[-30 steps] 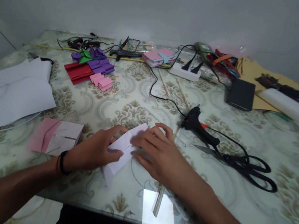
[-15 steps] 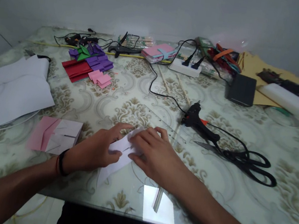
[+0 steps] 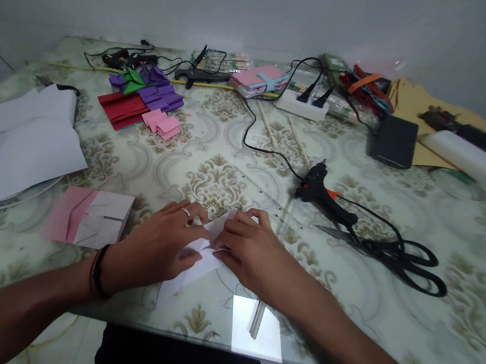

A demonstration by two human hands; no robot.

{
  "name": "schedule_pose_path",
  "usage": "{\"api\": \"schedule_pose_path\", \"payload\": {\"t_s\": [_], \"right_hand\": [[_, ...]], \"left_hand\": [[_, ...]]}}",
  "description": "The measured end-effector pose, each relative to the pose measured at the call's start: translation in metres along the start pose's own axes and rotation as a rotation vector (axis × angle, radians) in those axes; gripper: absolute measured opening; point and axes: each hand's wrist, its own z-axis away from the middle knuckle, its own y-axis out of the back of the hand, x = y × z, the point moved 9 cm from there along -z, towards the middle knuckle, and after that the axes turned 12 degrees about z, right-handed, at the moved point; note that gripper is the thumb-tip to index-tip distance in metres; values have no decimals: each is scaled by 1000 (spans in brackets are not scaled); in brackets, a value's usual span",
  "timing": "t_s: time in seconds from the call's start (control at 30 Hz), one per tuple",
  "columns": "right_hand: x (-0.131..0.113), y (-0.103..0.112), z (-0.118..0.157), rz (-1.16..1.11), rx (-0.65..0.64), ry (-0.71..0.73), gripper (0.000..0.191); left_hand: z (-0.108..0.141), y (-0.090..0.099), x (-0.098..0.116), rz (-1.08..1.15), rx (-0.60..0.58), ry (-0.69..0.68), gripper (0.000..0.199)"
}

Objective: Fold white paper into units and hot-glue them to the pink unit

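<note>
The paper (image 3: pixel 195 272) is at the near middle of the desk (image 3: pixel 173 167), between the two hands. The left hand (image 3: pixel 167 244) has its fingers closed on the paper's left part; the right hand (image 3: pixel 258 255) pinches the right part between thumb and bent fingers. To the left lies a pink-and-white fold (image 3: pixel 106 221), with white sheets (image 3: pixel 19 146) farther left. To the right are scissors (image 3: pixel 383 254) and, slightly farther back, a glue gun (image 3: pixel 327 202). A clear ruler (image 3: pixel 268 195) lies just beyond the right hand.
</note>
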Motion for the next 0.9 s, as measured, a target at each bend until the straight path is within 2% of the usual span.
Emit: {"api": "schedule_pose_path", "payload": {"t_s": [0.13, 0.3, 0.6, 0.8, 0.9], "right_hand": [[-11, 10, -2, 115, 117, 68, 11], [-22, 16, -4, 295, 196, 129, 13], [-22, 13, -5, 410, 230, 108, 12], [-25, 15, -5, 517, 246, 58, 15], [-24, 16, -6, 568, 255, 60, 15]], "left_hand": [[1, -4, 2, 5, -71, 8, 8], [2, -2, -9, 43, -49, 113, 9], [-2, -10, -13, -98, -42, 127, 13], [1, -11, -7, -227, -69, 129, 17], [3, -9, -1, -211, -94, 88, 15]]}}
